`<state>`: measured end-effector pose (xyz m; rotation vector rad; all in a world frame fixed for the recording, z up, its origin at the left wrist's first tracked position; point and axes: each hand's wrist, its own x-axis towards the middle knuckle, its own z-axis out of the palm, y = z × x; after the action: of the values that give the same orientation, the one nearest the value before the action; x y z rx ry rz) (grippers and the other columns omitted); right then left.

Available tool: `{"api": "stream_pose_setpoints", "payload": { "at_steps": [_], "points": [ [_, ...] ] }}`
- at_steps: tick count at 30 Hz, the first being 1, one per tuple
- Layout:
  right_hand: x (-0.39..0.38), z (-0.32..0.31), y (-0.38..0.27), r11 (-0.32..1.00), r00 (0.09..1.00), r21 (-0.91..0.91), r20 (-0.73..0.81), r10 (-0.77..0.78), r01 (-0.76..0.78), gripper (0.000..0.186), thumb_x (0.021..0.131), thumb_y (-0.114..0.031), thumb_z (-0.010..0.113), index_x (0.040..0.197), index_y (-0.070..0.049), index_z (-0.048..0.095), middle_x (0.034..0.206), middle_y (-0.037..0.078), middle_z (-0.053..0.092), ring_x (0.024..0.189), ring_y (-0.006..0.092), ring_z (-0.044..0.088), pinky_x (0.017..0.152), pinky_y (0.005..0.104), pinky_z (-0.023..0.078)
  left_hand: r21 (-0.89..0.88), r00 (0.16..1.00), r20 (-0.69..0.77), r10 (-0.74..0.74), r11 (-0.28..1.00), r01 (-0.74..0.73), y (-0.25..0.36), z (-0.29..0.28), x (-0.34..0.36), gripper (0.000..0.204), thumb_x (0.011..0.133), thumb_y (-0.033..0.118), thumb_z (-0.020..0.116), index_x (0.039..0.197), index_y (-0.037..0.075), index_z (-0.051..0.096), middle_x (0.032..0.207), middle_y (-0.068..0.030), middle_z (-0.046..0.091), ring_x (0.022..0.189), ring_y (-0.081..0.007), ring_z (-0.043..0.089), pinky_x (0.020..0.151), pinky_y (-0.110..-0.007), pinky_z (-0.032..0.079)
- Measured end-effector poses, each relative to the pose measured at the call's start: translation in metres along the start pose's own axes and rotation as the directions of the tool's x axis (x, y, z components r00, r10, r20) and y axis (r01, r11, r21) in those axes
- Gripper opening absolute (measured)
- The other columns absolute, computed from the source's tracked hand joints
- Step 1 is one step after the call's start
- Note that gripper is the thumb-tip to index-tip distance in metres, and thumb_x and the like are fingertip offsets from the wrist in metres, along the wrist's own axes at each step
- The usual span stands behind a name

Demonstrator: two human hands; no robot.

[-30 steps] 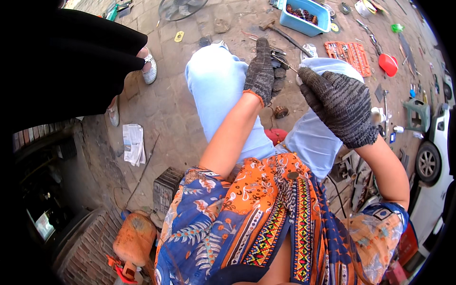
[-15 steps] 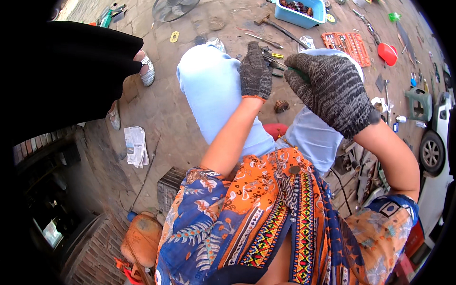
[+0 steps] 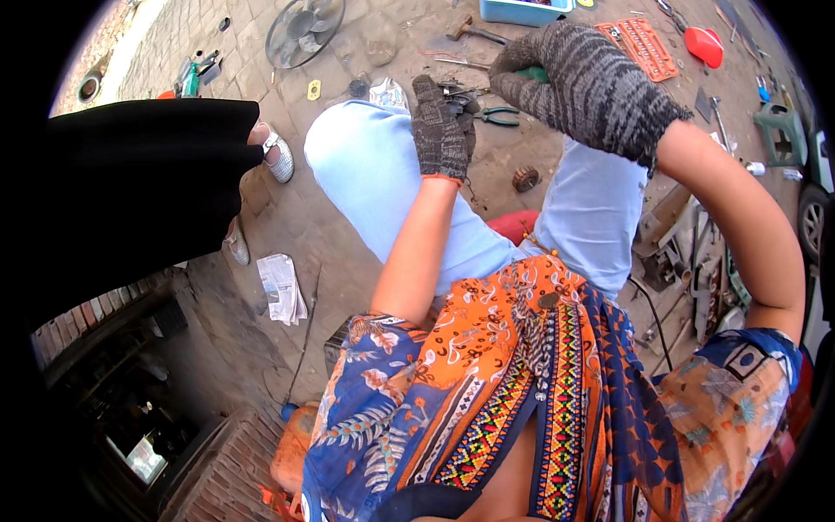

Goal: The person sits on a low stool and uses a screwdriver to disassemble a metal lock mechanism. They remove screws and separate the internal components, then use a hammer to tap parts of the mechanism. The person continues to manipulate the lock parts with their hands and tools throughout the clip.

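My left hand (image 3: 442,130), in a grey knit glove with an orange cuff, is closed around a small dark metal part (image 3: 459,102) that its fingers partly cover. My right hand (image 3: 591,96), gloved alike, is wrapped around a green-handled tool (image 3: 534,74). The tool's far end reaches toward the metal part, but I cannot tell whether they touch. Beyond my hands, pliers with green handles (image 3: 498,116) lie on the ground. A round ridged brown metal piece (image 3: 525,179) rests between my knees.
A hammer (image 3: 477,32), a blue basin (image 3: 526,12), an orange socket tray (image 3: 637,48) and a red cap (image 3: 704,47) lie ahead. A fan (image 3: 304,33) is at the far left. A person in a black skirt (image 3: 165,165) stands left. Metal scrap (image 3: 687,261) lies right.
My view has shifted, so the ground things appear displaced. My right hand has risen in the picture with the green-handled tool and turned. My left hand keeps hold of the metal part.
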<state>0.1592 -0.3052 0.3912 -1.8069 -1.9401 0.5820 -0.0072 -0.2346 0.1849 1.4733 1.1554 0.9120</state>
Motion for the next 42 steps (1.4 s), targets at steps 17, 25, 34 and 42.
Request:
{"api": "stream_pose_setpoints", "payload": {
  "at_steps": [17,25,34,42],
  "points": [
    [-0.020,-0.004,-0.010,0.993,0.993,-0.027,0.032,0.116,-0.115,0.025,0.080,-0.027,0.062,0.090,-0.004,0.067,0.081,0.017,0.065,0.076,0.0302,0.063,0.071,0.0366,0.049,-0.356,0.978,0.006,-0.208,0.914,0.196,-0.004,0.027,-0.013,0.039,0.082,0.042,0.052,0.093,0.005,0.046,0.079,-0.0093,0.046,0.065,-0.0200,0.044,0.056,-0.030,0.034],
    [-0.033,-0.002,-0.025,0.847,0.991,-0.531,0.119,0.055,0.016,0.030,0.077,-0.026,0.064,0.096,-0.004,0.062,0.077,0.013,0.064,0.074,0.0274,0.063,0.066,0.0377,0.048,0.150,0.962,0.044,0.269,0.950,-0.272,0.004,0.032,-0.020,0.041,0.081,0.030,0.058,0.103,-0.003,0.048,0.089,-0.0164,0.058,0.073,-0.0251,0.055,0.061,-0.035,0.044],
    [-0.021,0.020,-0.006,0.985,0.984,-0.069,0.066,0.163,-0.158,0.031,0.082,-0.031,0.060,0.094,-0.004,0.066,0.092,0.017,0.063,0.086,0.0322,0.060,0.080,0.0391,0.047,0.571,0.935,0.149,0.321,0.744,-0.347,0.019,0.014,-0.020,0.057,0.069,0.012,0.063,0.120,-0.007,0.043,0.097,-0.0246,0.058,0.087,-0.0386,0.056,0.077,-0.044,0.044],
    [-0.018,0.008,0.005,0.931,0.932,-0.148,0.095,0.349,-0.333,0.030,0.084,-0.028,0.057,0.102,-0.005,0.064,0.103,0.019,0.060,0.096,0.0311,0.057,0.086,0.0382,0.044,0.605,0.888,0.183,0.422,0.664,-0.440,0.009,0.019,-0.024,0.062,0.065,0.009,0.066,0.120,-0.006,0.043,0.100,-0.0237,0.058,0.089,-0.0390,0.056,0.078,-0.043,0.045]
  ]
}}
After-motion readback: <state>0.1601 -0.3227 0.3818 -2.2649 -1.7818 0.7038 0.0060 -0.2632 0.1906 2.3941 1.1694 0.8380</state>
